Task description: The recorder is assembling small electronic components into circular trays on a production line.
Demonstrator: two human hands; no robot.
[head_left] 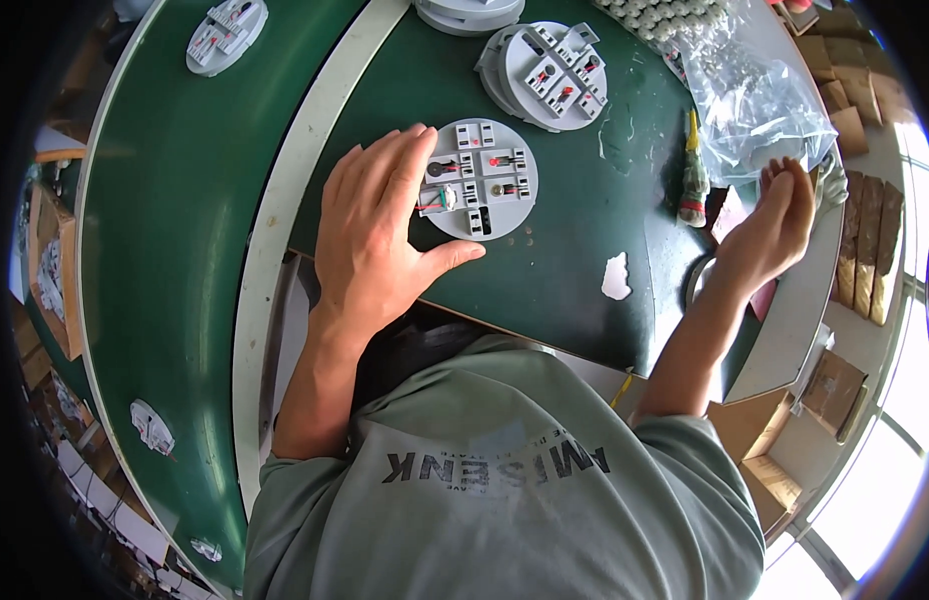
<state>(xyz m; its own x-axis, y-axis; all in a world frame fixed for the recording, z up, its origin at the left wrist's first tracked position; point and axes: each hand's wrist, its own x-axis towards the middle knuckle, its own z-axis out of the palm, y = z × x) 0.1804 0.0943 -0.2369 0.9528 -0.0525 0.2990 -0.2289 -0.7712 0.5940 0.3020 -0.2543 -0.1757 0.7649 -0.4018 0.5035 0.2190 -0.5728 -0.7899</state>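
Note:
A round light-grey plastic disc [505,211] lies on the green worktop, fitted with small modules, red and dark parts and short wires. My left hand [370,225] is at its left edge, fingers stretched out and thumb apart. The fingers cover part of that rim; whether they touch it I cannot tell. On the right, my right hand [780,220] is raised beside a clear plastic bag [755,100]. Its fingertips are drawn together, and what they hold, if anything, is too small to make out.
Stacked similar discs [555,80] stand behind. A yellow-tipped screwdriver [694,175] lies on the right, near a torn white scrap [616,276]. Many small pale parts [650,18] fill the far right. A green conveyor belt [185,250] carrying parts curves along the left.

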